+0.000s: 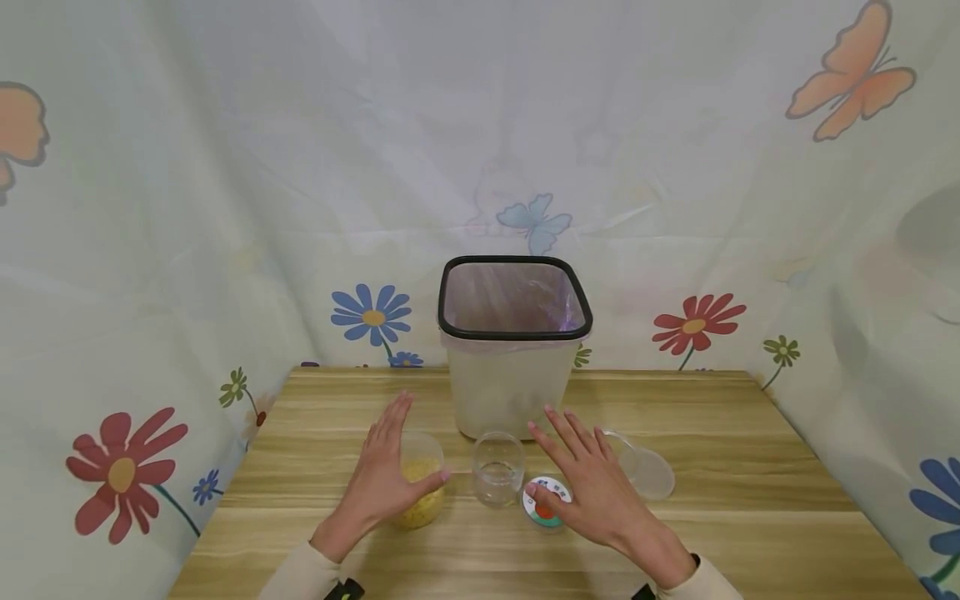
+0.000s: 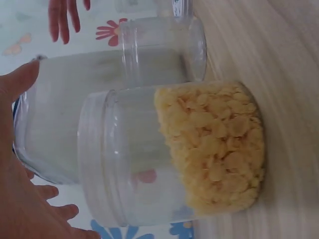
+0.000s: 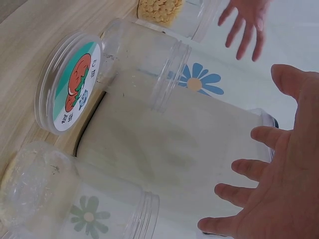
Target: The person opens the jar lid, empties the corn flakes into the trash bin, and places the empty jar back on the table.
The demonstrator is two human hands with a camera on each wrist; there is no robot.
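Observation:
Both hands hover over the table with fingers straight and spread, holding nothing. My left hand is beside a clear jar of yellow flakes, which has a translucent lid on it. A second clear jar, uncapped, stands between the hands. Close under my right hand is a round lid whose label shows a red tomato; the thumb overlaps it in the head view. Another uncapped clear jar stands near the right hand, which partly hides it in the head view.
Behind the jars stands a pale waste bin with a black rim and a thin plastic liner. A white curtain printed with flowers and butterflies surrounds the wooden table at the back and sides.

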